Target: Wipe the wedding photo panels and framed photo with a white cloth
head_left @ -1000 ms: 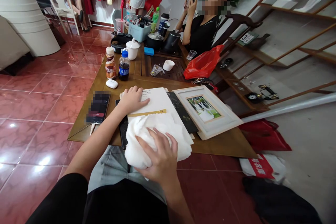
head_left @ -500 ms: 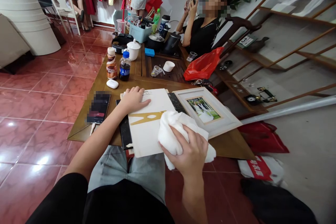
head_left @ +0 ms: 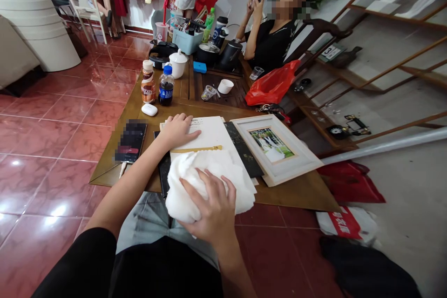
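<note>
My left hand (head_left: pixel 179 131) lies flat with fingers spread on the upper left of a white printed sheet (head_left: pixel 211 131). Bunched under my right hand (head_left: pixel 213 205) is a white cloth (head_left: pixel 185 174), gripped by curled fingers over the sheet's lower part. A flat gold-coloured piece (head_left: pixel 197 149) lies across the sheet, its lower part covered by the cloth. Beneath the paper a black board or folder (head_left: pixel 244 149) shows at both sides. To the right, a white picture frame (head_left: pixel 296 170) with a photo lies partly on that black piece.
On the wooden table (head_left: pixel 104 167) a phone (head_left: pixel 131 142), a white case (head_left: pixel 149 110), a coffee bottle (head_left: pixel 148 86) and a blue-capped bottle (head_left: pixel 166 88) stand left. A red plastic bag (head_left: pixel 272 86) lies behind the frame. Across the table sits a person (head_left: pixel 270 39) holding up a phone.
My right hand has moved left with the cloth, from beside the picture frame onto the sheet's lower part, covering more of the gold piece. My left hand has stayed in place.
</note>
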{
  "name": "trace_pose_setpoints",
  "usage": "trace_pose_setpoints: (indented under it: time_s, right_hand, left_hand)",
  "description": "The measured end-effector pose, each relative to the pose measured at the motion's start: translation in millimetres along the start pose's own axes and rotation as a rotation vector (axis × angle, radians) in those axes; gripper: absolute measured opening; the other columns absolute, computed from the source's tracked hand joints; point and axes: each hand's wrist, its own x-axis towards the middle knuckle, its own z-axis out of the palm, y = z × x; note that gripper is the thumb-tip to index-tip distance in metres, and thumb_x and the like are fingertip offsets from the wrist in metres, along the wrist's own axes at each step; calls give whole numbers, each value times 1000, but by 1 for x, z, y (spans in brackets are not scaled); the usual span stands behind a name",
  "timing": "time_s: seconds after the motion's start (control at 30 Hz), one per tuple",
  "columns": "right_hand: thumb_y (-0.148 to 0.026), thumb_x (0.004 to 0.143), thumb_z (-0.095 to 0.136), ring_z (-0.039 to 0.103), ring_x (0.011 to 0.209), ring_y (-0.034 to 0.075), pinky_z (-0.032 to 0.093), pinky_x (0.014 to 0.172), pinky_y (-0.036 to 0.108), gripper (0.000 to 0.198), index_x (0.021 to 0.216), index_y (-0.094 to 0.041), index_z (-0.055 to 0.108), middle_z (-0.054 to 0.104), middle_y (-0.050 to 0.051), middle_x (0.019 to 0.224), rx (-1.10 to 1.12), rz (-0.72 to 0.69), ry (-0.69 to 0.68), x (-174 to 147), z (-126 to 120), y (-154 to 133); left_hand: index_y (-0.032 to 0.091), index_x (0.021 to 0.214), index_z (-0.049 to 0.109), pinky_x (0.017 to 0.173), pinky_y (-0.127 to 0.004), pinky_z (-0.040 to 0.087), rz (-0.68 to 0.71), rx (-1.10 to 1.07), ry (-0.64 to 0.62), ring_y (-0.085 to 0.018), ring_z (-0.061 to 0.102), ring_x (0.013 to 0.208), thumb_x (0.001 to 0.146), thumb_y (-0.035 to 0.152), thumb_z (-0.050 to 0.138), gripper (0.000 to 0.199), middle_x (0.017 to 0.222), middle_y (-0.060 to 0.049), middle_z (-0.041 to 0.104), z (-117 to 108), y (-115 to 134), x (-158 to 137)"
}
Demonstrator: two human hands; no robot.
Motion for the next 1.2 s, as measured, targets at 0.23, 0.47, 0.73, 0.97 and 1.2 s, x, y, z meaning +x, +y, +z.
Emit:
trace_pose_setpoints:
  time_s: [0.23,0.47,0.73,0.97,1.2]
  right_hand:
    - [-65,84,60,57,121,35,32,107,52,60,133,-30,64,57,14,138,2,-3,66,-8,-5,30]
    - [-54,84,71,61,108,32,39,99,47,53,128,-25,67,62,13,127,-237,125,174,-20,-13,82]
    - [-61,84,63,55,122,36,30,108,54,58,133,-30,64,58,14,138,-90,56,64,-5,-5,26]
    - [-64,81,62,55,123,36,30,109,54,62,135,-33,63,57,12,142,54,-5,43,-1,2,6]
    - [-55,88,63,60,115,33,37,102,48,53,134,-28,63,61,12,132,-83,189,139,-5,-7,58]
  left_hand:
    - [12,140,55,107,-46,37,35,-3,5,-34,54,125,96,56,50,62,132,-17,61,1,-3,1]
    - [14,137,57,105,-46,39,31,18,18,-33,55,124,96,57,50,59,130,-16,62,2,-2,0]
    - [15,137,56,106,-45,39,12,20,18,-33,54,126,96,57,50,59,131,-16,62,1,0,-2]
    - [15,139,55,106,-46,38,18,12,15,-34,55,124,96,57,50,60,133,-16,61,2,-3,0]
    - [15,139,55,106,-47,38,8,19,3,-35,55,123,96,58,50,61,133,-16,60,0,-2,0]
